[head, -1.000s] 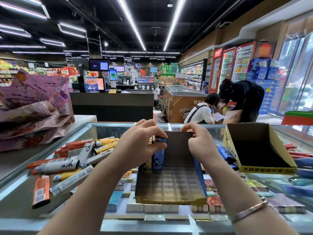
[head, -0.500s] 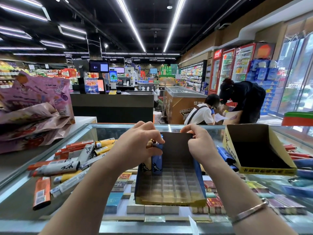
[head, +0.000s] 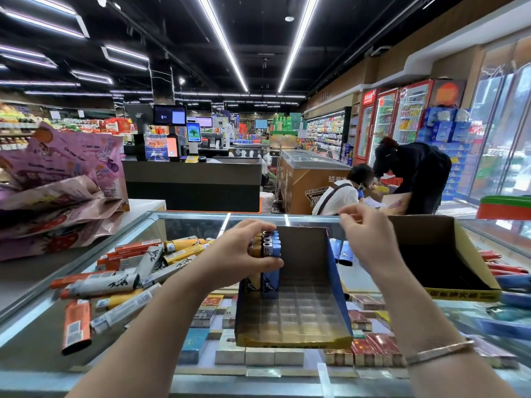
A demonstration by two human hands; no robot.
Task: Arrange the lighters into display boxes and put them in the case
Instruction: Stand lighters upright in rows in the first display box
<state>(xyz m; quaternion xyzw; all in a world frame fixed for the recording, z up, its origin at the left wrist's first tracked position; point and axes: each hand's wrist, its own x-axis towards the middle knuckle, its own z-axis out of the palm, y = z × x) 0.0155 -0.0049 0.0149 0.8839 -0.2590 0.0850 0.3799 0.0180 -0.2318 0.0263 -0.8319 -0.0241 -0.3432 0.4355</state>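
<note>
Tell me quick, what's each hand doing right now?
Left hand: grips the upright lighters in the blue cardboard display box.
Right hand: lifted, fingers loosely curled, holding nothing.

I can't read the print on the display box (head: 293, 308) front lip, my left hand (head: 244, 251) hides the lower bodies of the lighters (head: 268, 248) it grips, right hand (head: 370, 239) is motion-blurred, and blue lighters (head: 514, 326) at the glass counter's (head: 34, 334) right edge are smeared and cut off.
</note>
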